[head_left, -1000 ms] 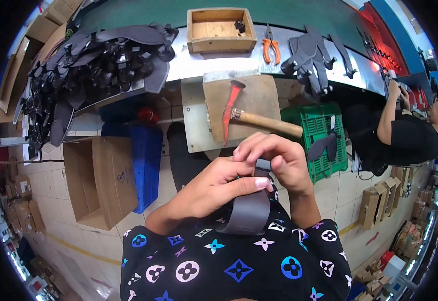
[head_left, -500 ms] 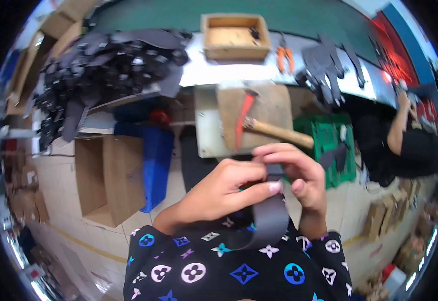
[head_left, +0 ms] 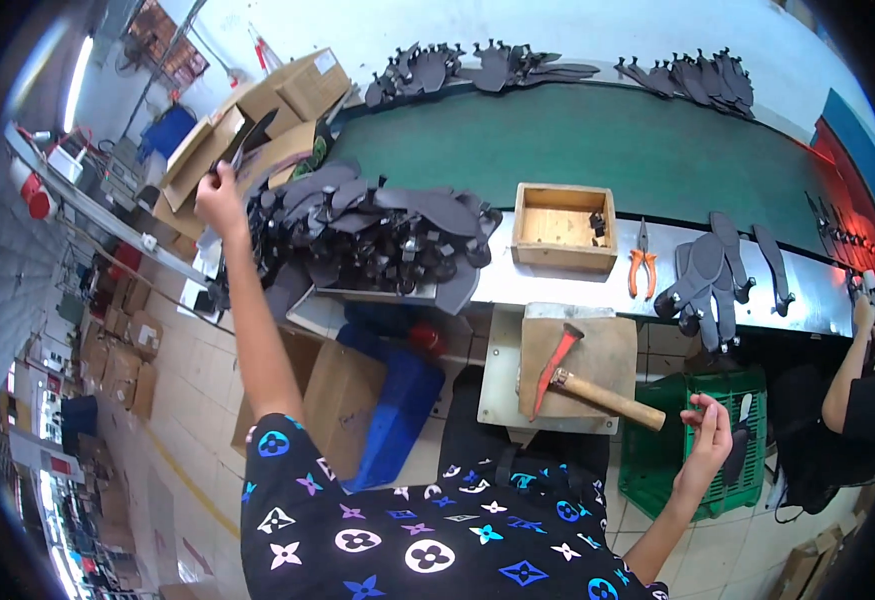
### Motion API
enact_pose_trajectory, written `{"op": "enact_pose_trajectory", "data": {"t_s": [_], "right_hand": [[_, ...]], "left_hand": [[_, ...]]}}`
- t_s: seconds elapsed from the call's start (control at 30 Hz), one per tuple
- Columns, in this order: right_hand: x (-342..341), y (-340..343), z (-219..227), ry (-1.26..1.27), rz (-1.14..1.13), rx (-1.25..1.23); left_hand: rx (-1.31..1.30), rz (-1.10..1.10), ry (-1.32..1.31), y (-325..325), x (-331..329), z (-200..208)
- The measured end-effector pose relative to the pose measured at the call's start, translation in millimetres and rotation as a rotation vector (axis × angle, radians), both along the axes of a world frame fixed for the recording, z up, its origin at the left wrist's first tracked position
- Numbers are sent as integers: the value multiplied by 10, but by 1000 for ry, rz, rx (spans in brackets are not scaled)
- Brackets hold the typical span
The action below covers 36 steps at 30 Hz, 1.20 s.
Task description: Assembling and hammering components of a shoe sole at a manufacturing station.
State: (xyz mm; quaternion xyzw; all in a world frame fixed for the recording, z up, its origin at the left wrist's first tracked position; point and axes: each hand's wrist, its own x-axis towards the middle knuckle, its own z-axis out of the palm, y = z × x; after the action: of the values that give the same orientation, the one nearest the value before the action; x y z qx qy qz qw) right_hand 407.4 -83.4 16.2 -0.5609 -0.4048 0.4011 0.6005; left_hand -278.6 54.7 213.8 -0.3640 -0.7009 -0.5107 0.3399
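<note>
Left hand pinching a dark strip over the cluttered steel bench, right hand loosely spread, empty

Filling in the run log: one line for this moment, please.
left hand: holds dark strip out by the pile | right hand: open, empty, beside hammer | hammer: on board

A red-headed hammer lies on a wooden block, orange pliers beside a wooden box.

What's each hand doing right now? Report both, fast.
Left hand: stretched out to the far left, closed on a dark flat piece.
Right hand: open, fingers loosely curled, holding nothing, near the hammer.
</note>
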Motion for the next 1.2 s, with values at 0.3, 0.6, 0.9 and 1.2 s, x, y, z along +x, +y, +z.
{"op": "enact_pose_trajectory", "data": {"t_s": [0.3,0.6,0.9,1.2], "right_hand": [[401,307,-342,-96,-221,-31],[1993,2322,-538,-965,-714,-153],[-589,2042,765,152,108,354],[-1269,518,554,-541,417,678]], "left_hand": [[-782,72,-127,210,-1659,-679],[-769,47,-211,-279,-2203,-157],[-483,-661,482,-1074,3015,-623],[-129,-1035,-165,-1205,3679,-888]]}}
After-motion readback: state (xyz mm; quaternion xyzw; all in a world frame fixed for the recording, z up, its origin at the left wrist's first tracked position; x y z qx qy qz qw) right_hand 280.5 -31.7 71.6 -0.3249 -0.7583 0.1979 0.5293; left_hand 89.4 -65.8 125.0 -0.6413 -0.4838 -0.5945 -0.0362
